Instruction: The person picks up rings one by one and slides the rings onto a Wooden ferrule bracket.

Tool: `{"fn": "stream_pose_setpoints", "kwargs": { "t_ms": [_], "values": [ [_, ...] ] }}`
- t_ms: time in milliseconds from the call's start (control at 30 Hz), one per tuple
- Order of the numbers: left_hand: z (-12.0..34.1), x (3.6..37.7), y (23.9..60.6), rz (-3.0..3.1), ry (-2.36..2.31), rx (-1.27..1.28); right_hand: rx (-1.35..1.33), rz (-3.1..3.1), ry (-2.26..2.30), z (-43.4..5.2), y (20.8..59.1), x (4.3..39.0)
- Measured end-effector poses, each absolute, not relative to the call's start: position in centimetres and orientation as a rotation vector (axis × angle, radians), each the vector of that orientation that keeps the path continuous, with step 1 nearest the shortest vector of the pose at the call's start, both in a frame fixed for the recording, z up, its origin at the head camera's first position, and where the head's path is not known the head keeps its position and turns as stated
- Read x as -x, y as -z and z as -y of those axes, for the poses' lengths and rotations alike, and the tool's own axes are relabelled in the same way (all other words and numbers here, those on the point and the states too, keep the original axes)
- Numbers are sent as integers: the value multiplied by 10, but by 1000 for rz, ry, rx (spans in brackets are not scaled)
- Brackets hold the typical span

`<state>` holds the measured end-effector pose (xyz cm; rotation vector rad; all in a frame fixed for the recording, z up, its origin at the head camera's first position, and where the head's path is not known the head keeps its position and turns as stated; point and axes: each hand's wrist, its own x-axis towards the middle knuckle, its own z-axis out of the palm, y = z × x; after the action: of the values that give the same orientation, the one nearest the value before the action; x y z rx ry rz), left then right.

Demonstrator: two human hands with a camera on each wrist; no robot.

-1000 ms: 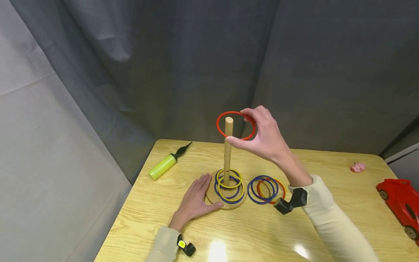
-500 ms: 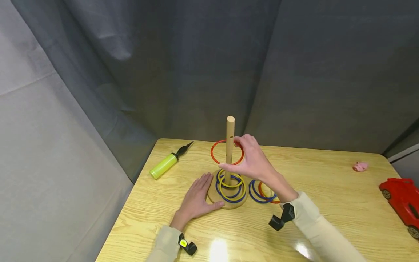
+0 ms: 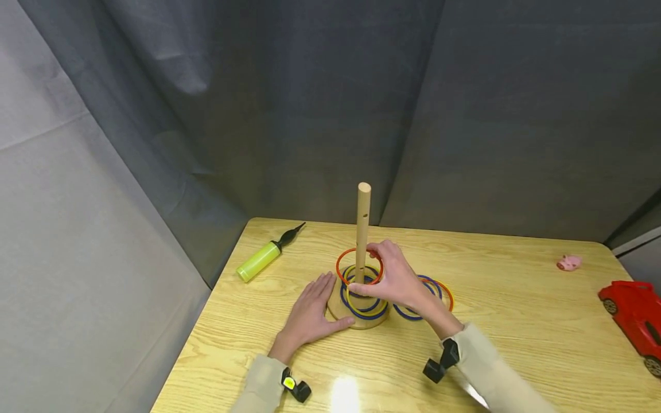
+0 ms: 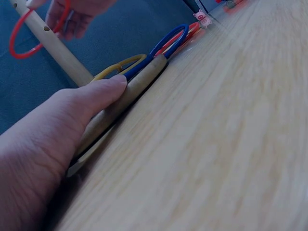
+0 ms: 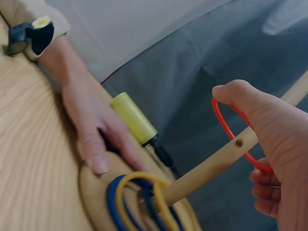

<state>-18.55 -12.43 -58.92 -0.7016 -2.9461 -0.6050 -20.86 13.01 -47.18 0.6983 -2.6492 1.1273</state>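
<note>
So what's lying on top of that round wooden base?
On the wooden base, yellow and blue rings lie around the peg. The right hand holds a red ring above them and covers part of the pile.

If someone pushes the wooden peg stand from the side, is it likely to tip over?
Perhaps. The peg is tall and thin over a small round base, so a push near its top could tip it. The left hand rests flat against the base, probably steadying it. The table looks glossy, so sliding seems possible.

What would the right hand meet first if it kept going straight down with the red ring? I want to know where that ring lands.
Probably the yellow rings lying around the peg; the right hand holds the red ring just above them.
</note>
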Motion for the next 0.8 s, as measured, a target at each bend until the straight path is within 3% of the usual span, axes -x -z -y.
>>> {"fn": "stream_pose_setpoints", "kwargs": {
  "t_ms": [800],
  "values": [
    [125,186,590,2978,632,677,-693,2720,-929,-129,543,213]
  ]
}}
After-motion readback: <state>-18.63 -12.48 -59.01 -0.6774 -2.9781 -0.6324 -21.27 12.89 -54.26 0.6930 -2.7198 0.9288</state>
